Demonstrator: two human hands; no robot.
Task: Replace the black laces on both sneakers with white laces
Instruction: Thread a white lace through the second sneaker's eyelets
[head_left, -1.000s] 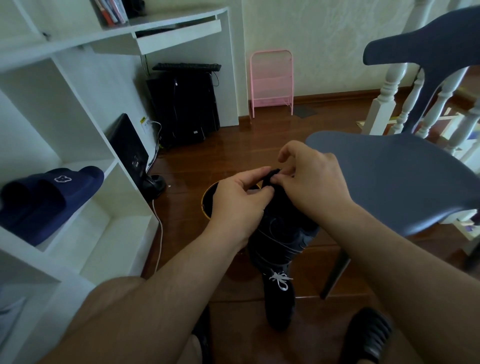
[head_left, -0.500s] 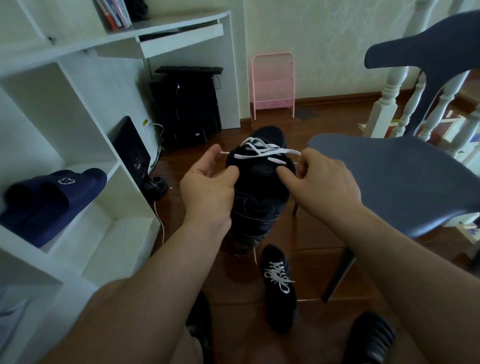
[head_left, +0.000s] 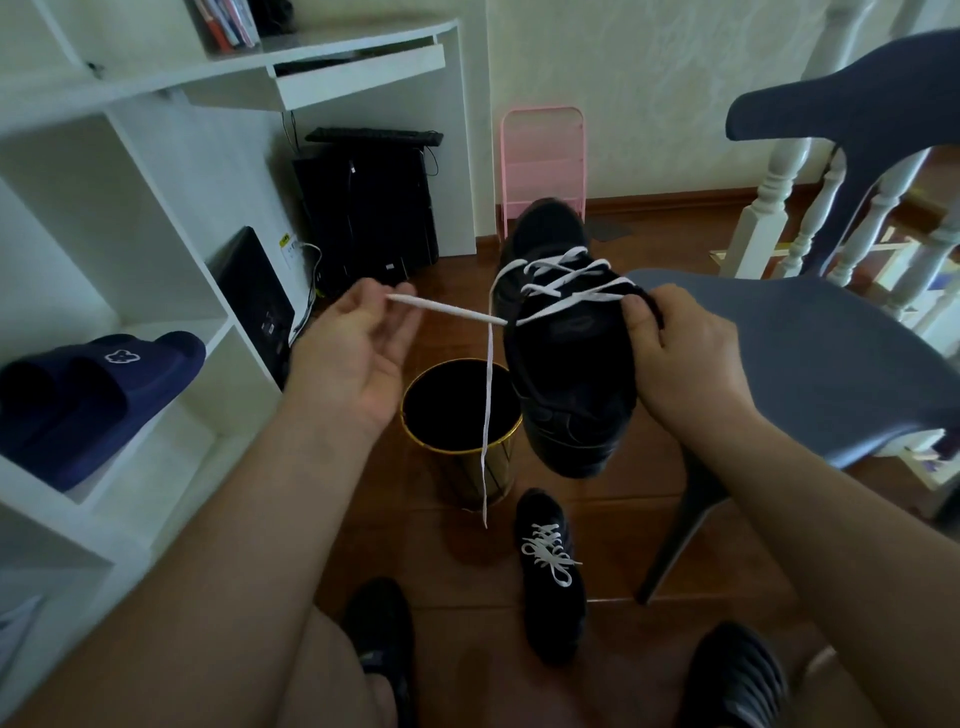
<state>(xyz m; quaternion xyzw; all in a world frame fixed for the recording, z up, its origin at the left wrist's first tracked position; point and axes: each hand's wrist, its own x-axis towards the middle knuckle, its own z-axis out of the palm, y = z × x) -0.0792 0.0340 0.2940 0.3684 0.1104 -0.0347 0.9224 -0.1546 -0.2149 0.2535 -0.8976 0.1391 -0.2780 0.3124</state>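
Held sneaker (head_left: 569, 364): black, raised in mid-air over the floor, heel near, toe far, above and just right of the gold-rimmed bin (head_left: 462, 415). Probably light enough for one hand; upper soft and yielding, sole stiffer. Best taken at the collar or side wall, clear of the eyelets.

White lace (head_left: 566, 283): flat woven tape, threaded in crossings over the tongue, not yet tied. One end drawn taut to the left; other end hanging slack in front of the bin toward the floor. Likely limp, light, slightly slippery through eyelets; stiff only at the tip. Best pinched close to the tip for threading, further back for pulling snug.

Left hand (head_left: 353, 353): palm up, left of the sneaker, fingers loosely curled, thumb and forefinger pinching the left lace end near its tip.

Right hand (head_left: 675, 358): at the right side of the sneaker's collar, fingers curled round the edge, thumb pressing near the top crossing; steadies the shoe against the leftward pull.

Second sneaker (head_left: 550, 571): on the floor, near and below the held one, white lace already tied in a bow.

Judged progress: late, only final tightening and knot outstanding.

Risk: uneven pull dragging the slack end short.
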